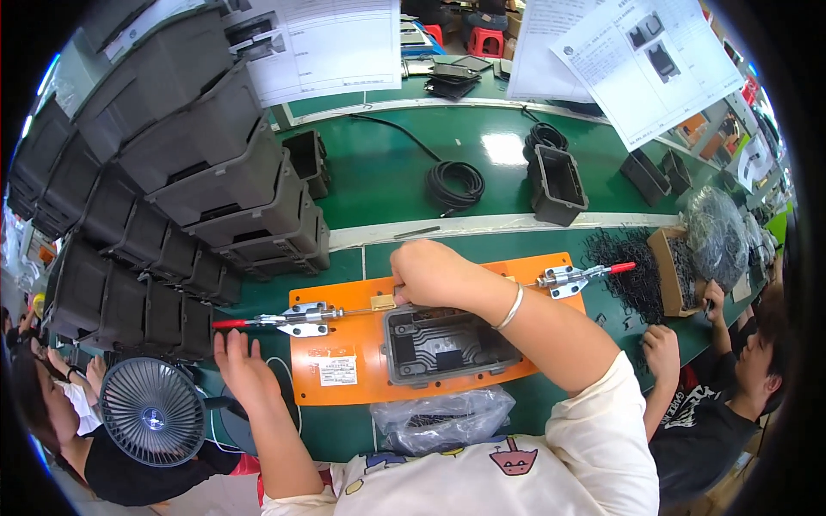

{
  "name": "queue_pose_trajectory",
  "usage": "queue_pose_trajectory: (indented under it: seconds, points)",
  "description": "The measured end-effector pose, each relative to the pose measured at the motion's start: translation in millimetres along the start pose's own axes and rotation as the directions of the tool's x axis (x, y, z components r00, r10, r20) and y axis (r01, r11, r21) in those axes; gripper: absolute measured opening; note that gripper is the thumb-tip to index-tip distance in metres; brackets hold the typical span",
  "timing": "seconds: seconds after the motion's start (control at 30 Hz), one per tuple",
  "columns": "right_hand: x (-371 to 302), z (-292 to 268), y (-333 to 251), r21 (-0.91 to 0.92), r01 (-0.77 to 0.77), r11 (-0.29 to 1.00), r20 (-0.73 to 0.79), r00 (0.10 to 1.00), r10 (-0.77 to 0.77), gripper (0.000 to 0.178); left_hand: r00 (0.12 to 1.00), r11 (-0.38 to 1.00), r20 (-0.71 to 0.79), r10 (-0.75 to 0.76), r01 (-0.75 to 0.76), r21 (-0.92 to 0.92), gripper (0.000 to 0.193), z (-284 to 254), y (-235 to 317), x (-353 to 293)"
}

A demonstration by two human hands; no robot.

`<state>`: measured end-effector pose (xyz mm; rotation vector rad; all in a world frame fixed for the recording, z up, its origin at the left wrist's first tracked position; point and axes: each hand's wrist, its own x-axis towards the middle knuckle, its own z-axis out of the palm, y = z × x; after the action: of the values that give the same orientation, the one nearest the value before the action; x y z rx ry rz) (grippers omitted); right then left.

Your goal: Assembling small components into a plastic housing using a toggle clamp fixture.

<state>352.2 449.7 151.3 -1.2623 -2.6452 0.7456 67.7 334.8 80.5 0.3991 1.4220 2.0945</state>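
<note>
A dark grey plastic box (pixel 447 344) lies open side up on an orange fixture plate (pixel 335 378). My right hand (pixel 434 273) is curled over its far left corner, beside a small tan block (pixel 382 303). The fingertips are mostly hidden, so what they grip cannot be made out. My left hand (pixel 245 371) has its fingers apart, just below the red handle (pixel 229 324) of the left toggle clamp (pixel 305 319). On the plate's right end sits another toggle clamp (pixel 564 279) with a red handle.
Stacked grey bins (pixel 232 163) rise at left above a fan (pixel 153 419). Coiled black cable (pixel 456 183) and another box (pixel 557 185) lie behind. Black clips (pixel 628 267) are heaped right, near a co-worker's hand (pixel 661 351). A plastic bag (pixel 443 419) lies in front.
</note>
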Motion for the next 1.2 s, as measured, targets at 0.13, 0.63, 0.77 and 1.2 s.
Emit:
queue_pose_trajectory:
  seconds: [0.13,0.63,0.77,1.2]
  points:
    - [4,-1,4,0.047,0.073,0.996,0.005,0.997,-0.073,0.025,0.985,0.945,0.012,-0.171,0.167,-0.28,0.049,0,-8,36]
    - [-9,3,14,0.283,-0.069,0.957,-0.025,0.997,0.079,0.033,0.38,0.429,0.91,0.164,-0.858,0.281,0.018,106,13,-51]
    - [-65,-12,33,0.374,0.001,0.927,-0.494,0.846,0.198,0.043,0.538,0.468,0.549,0.64,-0.839,0.276,0.014,83,29,-21]
    - [-232,0,226,0.609,0.777,-0.156,-0.22,0.355,0.909,0.04,0.011,0.252,0.997,-0.078,-0.967,0.031,0.078,171,-40,-125]
